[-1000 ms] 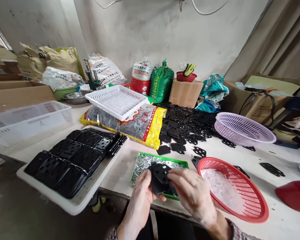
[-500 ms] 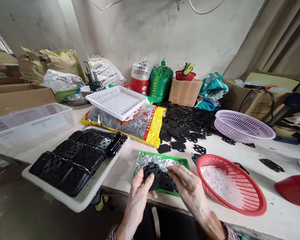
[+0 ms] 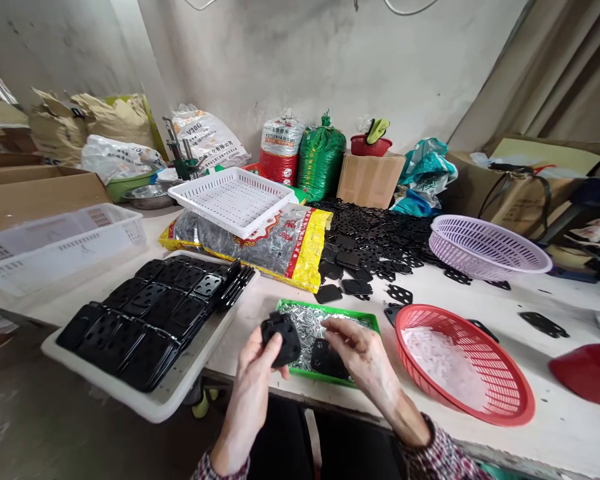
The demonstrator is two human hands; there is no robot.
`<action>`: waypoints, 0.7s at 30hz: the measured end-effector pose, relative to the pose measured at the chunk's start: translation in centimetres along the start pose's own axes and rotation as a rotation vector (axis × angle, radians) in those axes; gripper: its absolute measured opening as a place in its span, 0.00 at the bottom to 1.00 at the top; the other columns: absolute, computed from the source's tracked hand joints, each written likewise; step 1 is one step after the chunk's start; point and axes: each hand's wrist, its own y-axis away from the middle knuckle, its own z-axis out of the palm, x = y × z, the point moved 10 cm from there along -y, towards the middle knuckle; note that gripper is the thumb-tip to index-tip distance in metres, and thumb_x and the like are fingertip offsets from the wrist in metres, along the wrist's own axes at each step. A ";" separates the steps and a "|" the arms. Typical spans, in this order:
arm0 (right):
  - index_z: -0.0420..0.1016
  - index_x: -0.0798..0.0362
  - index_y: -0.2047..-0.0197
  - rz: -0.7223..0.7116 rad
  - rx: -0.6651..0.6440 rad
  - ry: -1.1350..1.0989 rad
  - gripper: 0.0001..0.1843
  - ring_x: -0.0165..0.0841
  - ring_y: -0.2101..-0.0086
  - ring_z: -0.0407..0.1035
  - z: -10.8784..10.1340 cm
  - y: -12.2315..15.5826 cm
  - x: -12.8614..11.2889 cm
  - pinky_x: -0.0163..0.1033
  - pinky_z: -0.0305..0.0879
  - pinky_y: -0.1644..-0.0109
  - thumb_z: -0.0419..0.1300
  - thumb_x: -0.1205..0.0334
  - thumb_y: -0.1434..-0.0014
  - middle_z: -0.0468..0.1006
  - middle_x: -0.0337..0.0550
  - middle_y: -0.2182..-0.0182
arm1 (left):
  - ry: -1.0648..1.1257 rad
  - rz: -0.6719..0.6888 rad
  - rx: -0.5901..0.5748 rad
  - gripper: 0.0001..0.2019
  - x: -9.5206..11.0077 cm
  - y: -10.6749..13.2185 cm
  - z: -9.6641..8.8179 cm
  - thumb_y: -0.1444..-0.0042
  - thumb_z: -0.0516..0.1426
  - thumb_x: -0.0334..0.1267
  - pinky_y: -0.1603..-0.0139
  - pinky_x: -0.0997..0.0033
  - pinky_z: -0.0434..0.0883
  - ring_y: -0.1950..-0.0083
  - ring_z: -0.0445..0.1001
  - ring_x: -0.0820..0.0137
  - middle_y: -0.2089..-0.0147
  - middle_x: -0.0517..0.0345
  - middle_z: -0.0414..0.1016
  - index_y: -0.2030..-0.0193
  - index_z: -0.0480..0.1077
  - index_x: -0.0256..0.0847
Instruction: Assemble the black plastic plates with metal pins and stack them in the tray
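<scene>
My left hand [image 3: 254,373] grips a black plastic plate [image 3: 283,339] with holes and rounded corners, thumb on its face, left of the green tray's middle. Small silvery metal pins [image 3: 300,320] fill the green tray [image 3: 367,313]. Over the tray's right part, my right hand [image 3: 363,357] has its fingers curled and their tips close together; whether something small is between them is hidden. Another black holed plate [image 3: 326,360] lies on the pins just below those fingers, partly covered by the hand.
To the left, a white tray [image 3: 163,408] holds stacked black plates. On the right stands a red basket [image 3: 510,373] with whitish translucent pieces. Loose black plates [image 3: 375,233] are heaped behind, near a lilac basket [image 3: 490,250]. A yellow-edged bag [image 3: 310,257] lies under a white perforated tray [image 3: 235,200].
My left hand has moved left with its black plate, away from the right hand. The second plate now shows apart on the pins. My right hand has shifted slightly left and up.
</scene>
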 end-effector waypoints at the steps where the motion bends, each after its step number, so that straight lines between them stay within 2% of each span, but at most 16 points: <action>1: 0.81 0.50 0.57 0.001 -0.025 0.088 0.12 0.39 0.61 0.77 0.1 -0.4 0.1 0.40 0.70 0.56 0.56 0.61 0.35 0.84 0.44 0.60 | 0.006 0.022 0.023 0.14 0.4 -0.2 -0.6 0.45 0.64 0.46 0.75 0.75 0.69 0.72 0.69 0.73 0.60 0.54 0.77 0.56 0.76 0.40; 3: 0.80 0.50 0.61 -0.035 -0.132 0.320 0.12 0.39 0.59 0.76 1.3 -1.1 -0.3 0.41 0.68 0.53 0.54 0.66 0.35 0.83 0.45 0.61 | 0.003 0.041 0.049 0.14 0.8 -0.4 -1.2 0.45 0.65 0.46 0.75 0.75 0.69 0.73 0.68 0.74 0.60 0.55 0.77 0.57 0.76 0.40; 5: 0.79 0.52 0.63 -0.100 -0.254 0.546 0.12 0.41 0.58 0.74 3.5 -1.3 -1.1 0.42 0.66 0.52 0.54 0.67 0.34 0.82 0.47 0.62 | -0.008 0.019 0.037 0.15 0.5 -0.3 -1.2 0.46 0.65 0.46 0.76 0.76 0.68 0.73 0.68 0.74 0.60 0.56 0.77 0.55 0.75 0.40; 8: 0.78 0.52 0.61 -0.165 -0.347 0.724 0.10 0.44 0.56 0.72 6.4 -1.4 -2.3 0.45 0.64 0.51 0.55 0.66 0.35 0.81 0.50 0.59 | -0.039 -0.010 0.003 0.15 -0.2 -0.1 -0.6 0.45 0.64 0.45 0.78 0.77 0.66 0.73 0.67 0.74 0.64 0.57 0.77 0.53 0.75 0.41; 12: 0.78 0.52 0.60 -0.176 -0.422 0.777 0.10 0.45 0.55 0.72 8.2 -1.4 -2.6 0.47 0.63 0.51 0.55 0.70 0.37 0.80 0.51 0.58 | -0.045 -0.033 -0.005 0.18 -0.8 -0.1 -0.5 0.44 0.64 0.46 0.77 0.76 0.67 0.72 0.69 0.72 0.61 0.57 0.78 0.49 0.74 0.43; 14: 0.78 0.52 0.59 -0.187 -0.438 0.769 0.10 0.45 0.54 0.71 8.3 -1.3 -2.4 0.47 0.63 0.51 0.55 0.69 0.36 0.80 0.49 0.58 | -0.034 -0.039 0.001 0.19 -0.8 -0.2 -0.6 0.44 0.64 0.46 0.76 0.75 0.68 0.71 0.69 0.72 0.60 0.56 0.78 0.47 0.74 0.44; 17: 0.77 0.51 0.59 -0.220 -0.420 0.736 0.08 0.45 0.54 0.71 8.2 -1.0 -2.1 0.46 0.63 0.53 0.56 0.66 0.36 0.80 0.48 0.57 | -0.034 -0.023 0.005 0.18 -0.5 -0.3 -0.8 0.44 0.64 0.47 0.77 0.76 0.67 0.71 0.69 0.72 0.62 0.56 0.77 0.50 0.74 0.42; 21: 0.76 0.52 0.62 -0.204 -0.367 0.686 0.08 0.41 0.57 0.72 8.0 -0.8 -1.6 0.43 0.63 0.51 0.55 0.69 0.36 0.80 0.47 0.59 | -0.031 -0.020 0.008 0.17 -0.4 -0.3 -0.8 0.46 0.65 0.47 0.77 0.77 0.67 0.72 0.68 0.73 0.65 0.58 0.76 0.53 0.75 0.42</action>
